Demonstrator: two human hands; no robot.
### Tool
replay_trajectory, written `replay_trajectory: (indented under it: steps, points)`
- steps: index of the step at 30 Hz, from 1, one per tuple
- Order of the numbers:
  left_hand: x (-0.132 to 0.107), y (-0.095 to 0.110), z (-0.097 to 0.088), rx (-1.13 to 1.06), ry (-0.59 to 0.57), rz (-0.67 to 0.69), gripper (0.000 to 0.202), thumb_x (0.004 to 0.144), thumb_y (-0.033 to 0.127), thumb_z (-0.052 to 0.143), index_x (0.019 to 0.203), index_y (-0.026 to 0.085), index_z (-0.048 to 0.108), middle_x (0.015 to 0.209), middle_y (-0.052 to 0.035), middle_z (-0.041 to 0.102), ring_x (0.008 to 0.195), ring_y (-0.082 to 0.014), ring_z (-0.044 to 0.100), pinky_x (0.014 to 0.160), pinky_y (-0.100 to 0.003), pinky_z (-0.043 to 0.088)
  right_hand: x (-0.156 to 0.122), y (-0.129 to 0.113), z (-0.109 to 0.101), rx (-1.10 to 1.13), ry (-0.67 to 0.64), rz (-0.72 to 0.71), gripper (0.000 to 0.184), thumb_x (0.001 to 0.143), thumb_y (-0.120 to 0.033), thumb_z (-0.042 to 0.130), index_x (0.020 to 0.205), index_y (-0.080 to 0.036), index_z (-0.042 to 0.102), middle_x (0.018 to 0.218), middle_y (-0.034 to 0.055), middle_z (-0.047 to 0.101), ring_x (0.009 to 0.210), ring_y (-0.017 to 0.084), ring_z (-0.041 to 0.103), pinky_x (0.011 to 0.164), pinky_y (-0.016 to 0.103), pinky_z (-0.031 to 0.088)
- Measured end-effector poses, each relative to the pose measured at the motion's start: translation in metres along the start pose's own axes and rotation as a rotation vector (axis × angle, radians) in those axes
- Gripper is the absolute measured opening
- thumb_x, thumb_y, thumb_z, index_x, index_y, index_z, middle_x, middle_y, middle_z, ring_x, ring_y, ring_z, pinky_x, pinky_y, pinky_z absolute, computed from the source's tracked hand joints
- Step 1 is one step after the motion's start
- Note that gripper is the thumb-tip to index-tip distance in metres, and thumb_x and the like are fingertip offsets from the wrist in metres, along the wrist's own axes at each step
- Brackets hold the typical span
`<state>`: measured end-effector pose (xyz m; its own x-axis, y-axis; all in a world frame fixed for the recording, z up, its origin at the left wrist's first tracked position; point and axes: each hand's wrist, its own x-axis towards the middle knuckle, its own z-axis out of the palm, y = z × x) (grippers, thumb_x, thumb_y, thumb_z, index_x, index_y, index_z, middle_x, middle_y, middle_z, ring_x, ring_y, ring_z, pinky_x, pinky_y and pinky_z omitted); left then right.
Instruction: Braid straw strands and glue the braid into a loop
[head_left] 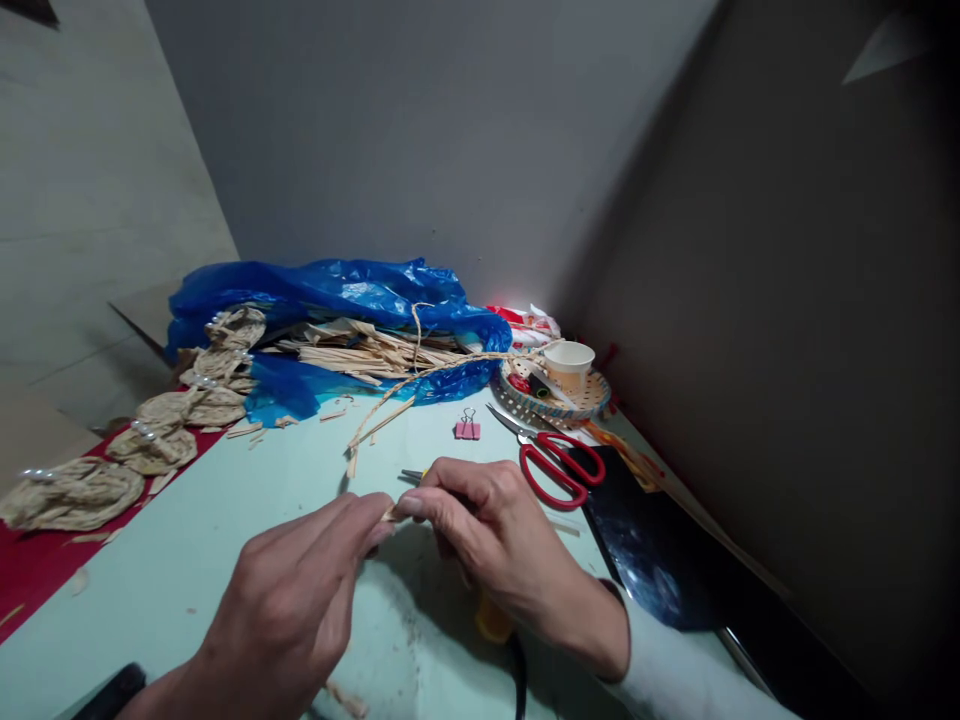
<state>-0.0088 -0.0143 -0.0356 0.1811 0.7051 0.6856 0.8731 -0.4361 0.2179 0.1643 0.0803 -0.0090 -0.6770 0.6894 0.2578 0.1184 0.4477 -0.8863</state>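
Note:
My left hand (pixel 300 590) and my right hand (pixel 495 540) meet above the pale green table, each with thumb and fingers pinched. Between their fingertips shows a short bit of straw-coloured strand (pixel 389 514); most of it is hidden by the fingers. Under my right hand lies a tool with a yellow handle (pixel 493 620), a dark pointed tip and a black cable; the hand covers its middle. Just beyond the hands, a braided straw cord (pixel 397 388) runs back toward the basket. A frayed piece of cord (pixel 346 699) lies near my left wrist.
Red-handled scissors (pixel 559 470), a pink binder clip (pixel 467 430) and a shiny black panel (pixel 652 540) lie ahead and right. A woven basket (pixel 600 400) holds a paper cup (pixel 568 368). Behind, a blue plastic bag (pixel 322 285) holds straw strips (pixel 367 350). Coiled straw braids (pixel 75 492) line the left.

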Motion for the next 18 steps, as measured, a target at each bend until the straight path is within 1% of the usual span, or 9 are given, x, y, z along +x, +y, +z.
replay_trajectory:
  steps: [2, 3, 5, 7, 9, 11, 14, 16, 18]
  points:
    - [0.001, 0.002, -0.003, -0.024, -0.024, -0.046, 0.021, 0.097, 0.008, 0.05, 0.111, 0.02, 0.059, 0.078, -0.0029, 0.075, 0.078, -0.0201, 0.078, 0.073, -0.025, 0.057, -0.001, 0.0, 0.004, -0.029, 0.024, -0.037, 0.044, 0.098, -0.038, 0.06, 0.06, -0.018, 0.052, 0.052, -0.0054, 0.047, 0.049, 0.008, 0.041, 0.051, 0.023, 0.03]
    - [0.002, 0.003, -0.005, -0.041, -0.027, -0.073, 0.02, 0.096, 0.008, 0.05, 0.107, 0.02, 0.061, 0.077, -0.0024, 0.074, 0.077, -0.0197, 0.078, 0.072, -0.025, 0.056, -0.001, 0.0, 0.004, -0.011, 0.019, -0.015, 0.044, 0.098, -0.039, 0.06, 0.06, -0.018, 0.053, 0.052, -0.0053, 0.048, 0.048, 0.008, 0.041, 0.051, 0.023, 0.031]
    - [0.006, 0.004, -0.007, -0.078, -0.017, -0.134, 0.018, 0.095, 0.009, 0.05, 0.1, 0.021, 0.063, 0.076, -0.0017, 0.075, 0.073, -0.0184, 0.076, 0.067, -0.023, 0.054, 0.0, 0.001, 0.001, 0.112, -0.029, 0.092, 0.044, 0.1, -0.046, 0.056, 0.066, -0.018, 0.058, 0.051, -0.0046, 0.052, 0.045, 0.008, 0.045, 0.049, 0.022, 0.035]
    - [0.01, 0.004, -0.007, -0.116, -0.015, -0.211, 0.018, 0.095, 0.013, 0.051, 0.092, 0.022, 0.066, 0.071, 0.0008, 0.073, 0.066, -0.0161, 0.073, 0.063, -0.022, 0.052, 0.002, 0.0, -0.006, 0.253, -0.069, 0.191, 0.047, 0.104, -0.054, 0.044, 0.083, -0.018, 0.066, 0.057, -0.0018, 0.061, 0.043, 0.01, 0.052, 0.049, 0.022, 0.04]
    - [0.012, 0.004, -0.006, -0.156, -0.023, -0.307, 0.02, 0.096, 0.018, 0.051, 0.086, 0.023, 0.067, 0.065, 0.0042, 0.068, 0.056, -0.0131, 0.067, 0.058, -0.021, 0.049, 0.004, -0.001, -0.013, 0.31, -0.07, 0.223, 0.051, 0.105, -0.058, 0.036, 0.1, -0.018, 0.067, 0.068, 0.0013, 0.069, 0.048, 0.011, 0.058, 0.05, 0.023, 0.044]
    - [0.012, 0.004, -0.005, -0.211, -0.034, -0.399, 0.022, 0.097, 0.022, 0.052, 0.082, 0.024, 0.068, 0.061, 0.0066, 0.063, 0.051, -0.0113, 0.059, 0.055, -0.021, 0.045, 0.006, -0.003, -0.018, 0.245, -0.077, 0.182, 0.042, 0.104, -0.053, 0.045, 0.102, -0.018, 0.068, 0.075, 0.002, 0.07, 0.055, 0.012, 0.061, 0.054, 0.023, 0.046]
    - [0.011, 0.006, -0.003, -0.323, -0.078, -0.512, 0.024, 0.096, 0.03, 0.053, 0.078, 0.026, 0.069, 0.059, 0.0073, 0.058, 0.052, -0.0113, 0.054, 0.056, -0.022, 0.041, 0.006, -0.006, -0.017, 0.082, -0.106, 0.024, 0.026, 0.099, -0.037, 0.06, 0.086, -0.016, 0.069, 0.068, -0.0006, 0.065, 0.059, 0.011, 0.06, 0.059, 0.021, 0.044]
    - [0.012, 0.007, -0.002, -0.411, -0.126, -0.603, 0.027, 0.095, 0.035, 0.056, 0.074, 0.026, 0.069, 0.057, 0.0067, 0.056, 0.053, -0.0117, 0.053, 0.056, -0.022, 0.04, 0.005, -0.005, -0.014, 0.018, -0.097, -0.063, 0.026, 0.1, -0.028, 0.06, 0.078, -0.015, 0.066, 0.062, -0.0026, 0.061, 0.057, 0.009, 0.055, 0.059, 0.021, 0.042]
    - [0.016, 0.006, -0.003, -0.525, -0.202, -0.717, 0.031, 0.093, 0.042, 0.058, 0.071, 0.024, 0.069, 0.055, 0.0058, 0.058, 0.048, -0.0112, 0.049, 0.051, -0.023, 0.039, 0.006, -0.003, -0.015, 0.036, -0.092, -0.084, 0.026, 0.1, -0.026, 0.059, 0.077, -0.015, 0.066, 0.061, -0.004, 0.058, 0.056, 0.008, 0.052, 0.058, 0.02, 0.041]
